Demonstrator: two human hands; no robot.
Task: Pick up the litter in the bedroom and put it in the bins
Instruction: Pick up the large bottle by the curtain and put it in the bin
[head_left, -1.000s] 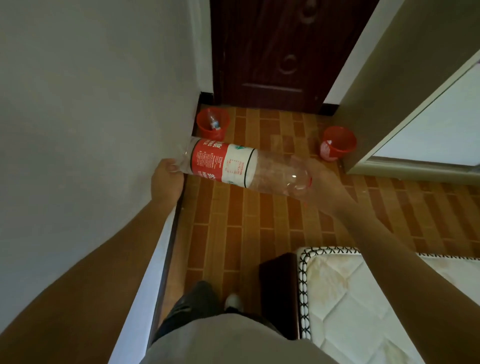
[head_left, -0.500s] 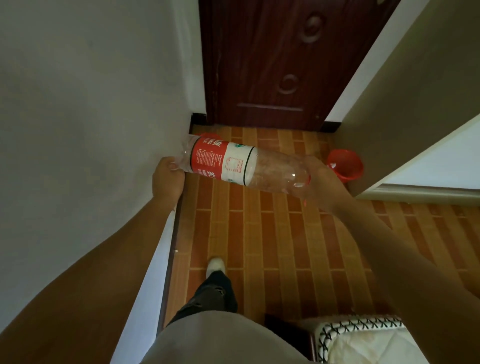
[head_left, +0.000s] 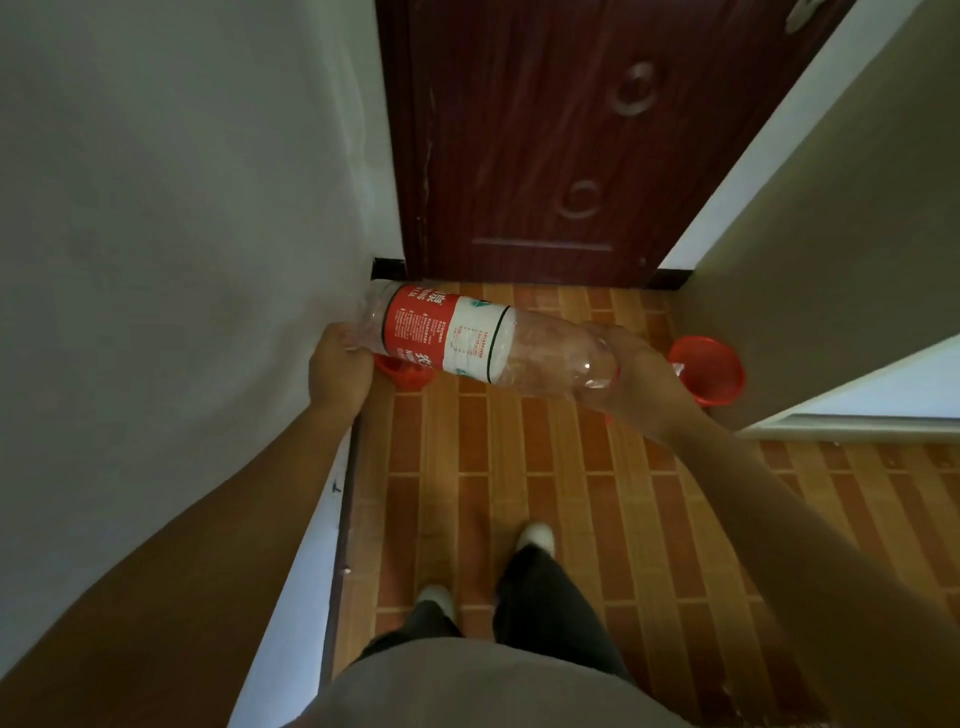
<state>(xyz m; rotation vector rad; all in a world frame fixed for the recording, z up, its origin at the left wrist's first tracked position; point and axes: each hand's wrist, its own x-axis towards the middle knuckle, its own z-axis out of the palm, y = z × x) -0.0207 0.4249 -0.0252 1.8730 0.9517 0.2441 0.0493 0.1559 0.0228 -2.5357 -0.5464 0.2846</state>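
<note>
Both hands hold one large clear plastic bottle (head_left: 488, 340) level above the floor: the left hand (head_left: 338, 370) has its grip curled round the base end by the wall, and the right hand (head_left: 636, 382) has its grip wrapped round the neck end. Directly beneath the left end sits a red bin (head_left: 402, 370), mostly hidden by the bottle; a second red bin (head_left: 707, 370) stands just beyond the right hand, near the dark door (head_left: 545, 135). To finish well, I would tip the bottle upright, one end aimed down into a bin's mouth, since held crosswise it looks likely to bridge the rim.
</note>
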